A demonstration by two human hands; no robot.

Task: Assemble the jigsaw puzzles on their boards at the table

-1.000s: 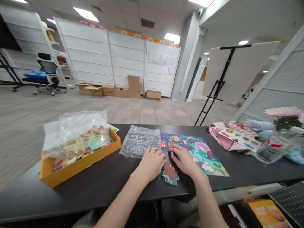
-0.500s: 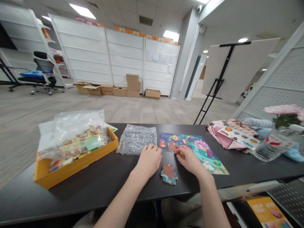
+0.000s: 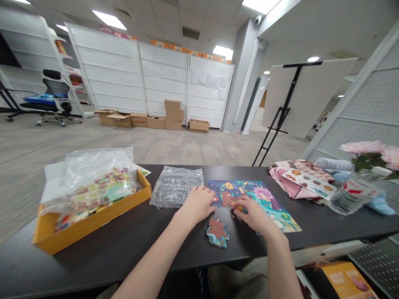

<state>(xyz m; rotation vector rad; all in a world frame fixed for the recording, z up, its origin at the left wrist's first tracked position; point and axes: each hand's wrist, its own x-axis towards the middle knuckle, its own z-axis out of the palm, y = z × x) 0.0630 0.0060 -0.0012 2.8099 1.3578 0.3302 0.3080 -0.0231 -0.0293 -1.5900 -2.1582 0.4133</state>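
Note:
A colourful jigsaw puzzle (image 3: 260, 199) with cartoon animals lies partly assembled on the dark table, and a gap shows along its near edge. My right hand (image 3: 253, 215) is at that near edge, its fingertips pinching a small multicoloured puzzle piece (image 3: 240, 209). My left hand (image 3: 198, 204) rests flat and open on the table, its fingertips close to the puzzle's left corner. Between my hands, a loose cluster of joined puzzle pieces (image 3: 217, 233) lies on the table, touching neither hand.
Left of my hands are a crumpled clear plastic bag (image 3: 176, 187) and an orange box (image 3: 90, 216) holding bagged pieces. To the right are pink cloth (image 3: 289, 180), a sticker sheet (image 3: 308, 183) and a glass vase (image 3: 353, 197) with pink flowers.
My right hand has drawn slightly toward me along the puzzle's near edge, still pinching the small piece. My left hand has barely moved. The whole view has shifted slightly.

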